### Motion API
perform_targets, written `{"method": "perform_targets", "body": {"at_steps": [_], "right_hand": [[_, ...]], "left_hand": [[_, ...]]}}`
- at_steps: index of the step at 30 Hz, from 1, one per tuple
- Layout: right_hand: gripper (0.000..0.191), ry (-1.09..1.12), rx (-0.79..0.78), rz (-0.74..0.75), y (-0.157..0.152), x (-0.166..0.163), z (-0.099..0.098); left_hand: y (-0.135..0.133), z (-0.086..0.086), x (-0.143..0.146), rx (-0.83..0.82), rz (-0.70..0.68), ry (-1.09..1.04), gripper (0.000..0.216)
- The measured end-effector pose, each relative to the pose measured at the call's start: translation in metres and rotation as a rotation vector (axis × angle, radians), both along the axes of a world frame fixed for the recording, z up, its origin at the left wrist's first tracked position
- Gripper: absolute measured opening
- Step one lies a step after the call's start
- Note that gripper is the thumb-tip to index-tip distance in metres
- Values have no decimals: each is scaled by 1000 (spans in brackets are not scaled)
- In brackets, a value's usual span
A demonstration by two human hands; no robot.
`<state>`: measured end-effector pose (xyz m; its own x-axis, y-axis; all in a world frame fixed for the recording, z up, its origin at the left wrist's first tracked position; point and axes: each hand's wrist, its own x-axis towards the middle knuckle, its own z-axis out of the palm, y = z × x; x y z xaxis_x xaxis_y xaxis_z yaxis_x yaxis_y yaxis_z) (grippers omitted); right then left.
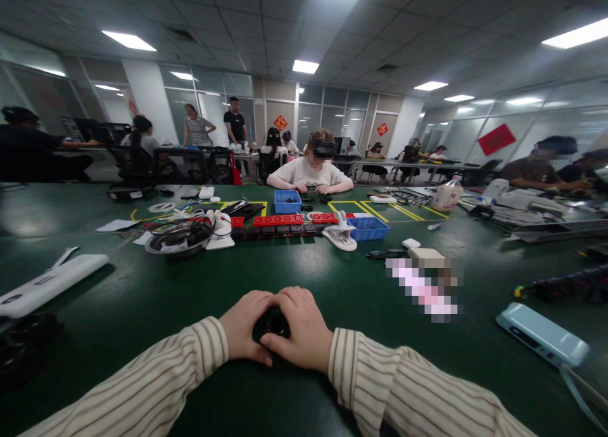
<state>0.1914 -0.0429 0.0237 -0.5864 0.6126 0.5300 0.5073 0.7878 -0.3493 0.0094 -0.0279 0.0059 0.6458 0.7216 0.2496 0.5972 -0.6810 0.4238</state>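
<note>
Just in front of me, a small black, glossy, rounded object (277, 323) sits between my two hands, low over the green tabletop. My left hand (243, 326) curves round its left side, thumb toward me. From the right, my right hand (304, 328) wraps it, with the thumb across its near edge and the fingers over its far side. The fingertips of both hands meet at the top. Much of the object is covered, so its exact kind does not show.
Beyond my hands, a red and black row of sockets (278, 220) lies between blue bins (287, 201), near a white clip stand (341, 233) and a bowl of cables (178, 239). A light-blue device (541, 332) is at right, a white bar (52, 285) at left. A co-worker (308, 171) sits opposite.
</note>
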Motion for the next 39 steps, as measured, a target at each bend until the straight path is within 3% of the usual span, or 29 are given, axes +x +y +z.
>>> {"method": "perform_targets", "body": {"at_steps": [3,9,16,22,26,29,33,39], "right_hand": [[42,-55,-17,-44,1,-2,-3],[34,-159,-33,-39,2,-3,-2],[20,-138,23,202,2,-2,2],[25,-88,39,388,2,0,2],[34,-5,31,255,0,0,1],[38,-15,29,128,0,-1,0],[42,-43,16,21,1,-2,-2],[26,-119,-33,-10,1,-4,-1]], "left_hand": [[-2,0,4,55,36,18,77],[-2,-2,6,46,43,53,37],[3,-2,1,-108,-62,-11,32],[4,-4,0,-75,-104,-11,35],[0,-4,2,-30,-54,-9,68],[-2,-3,4,12,-11,12,75],[-5,-2,7,92,61,44,73],[-6,-2,7,57,70,69,41]]}}
